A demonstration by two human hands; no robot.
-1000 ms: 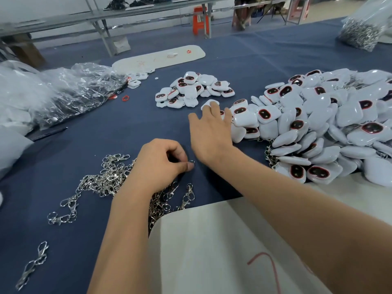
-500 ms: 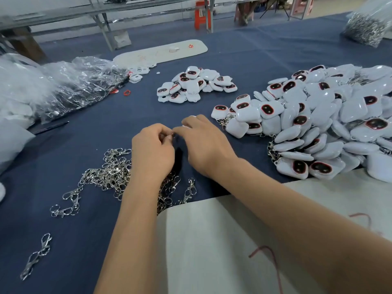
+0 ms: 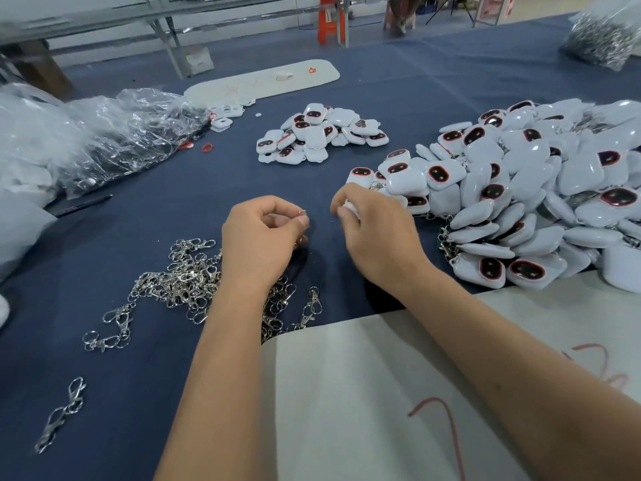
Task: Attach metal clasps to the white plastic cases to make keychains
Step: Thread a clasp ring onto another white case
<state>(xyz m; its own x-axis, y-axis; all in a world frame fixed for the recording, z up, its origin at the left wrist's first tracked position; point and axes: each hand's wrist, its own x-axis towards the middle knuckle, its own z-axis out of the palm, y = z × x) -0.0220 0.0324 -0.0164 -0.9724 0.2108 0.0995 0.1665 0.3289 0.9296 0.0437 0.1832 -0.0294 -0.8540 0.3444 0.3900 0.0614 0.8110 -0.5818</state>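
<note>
My left hand [image 3: 263, 237] hovers over the blue cloth and pinches a small metal clasp ring [image 3: 302, 212] between thumb and forefinger. A short gap to the right, my right hand [image 3: 374, 230] has its fingers curled round a white plastic case [image 3: 348, 204], mostly hidden. A tangle of silver metal clasps [image 3: 187, 276] lies under and left of my left wrist. A big heap of white cases with dark red-rimmed windows [image 3: 520, 189] spreads at the right. A smaller pile of cases [image 3: 319, 133] sits further back at centre.
Crumpled clear plastic bags [image 3: 114, 137] lie at the left. A white sheet with red marks [image 3: 381, 394] covers the near table edge. A long white board [image 3: 263, 79] lies at the back. A bag of metal parts [image 3: 603, 39] sits far right. Two loose clasps [image 3: 62, 411] lie near left.
My right hand came back from the case pile holding a case and met my left hand; the two hands have now drawn slightly apart. The camera has moved closer.
</note>
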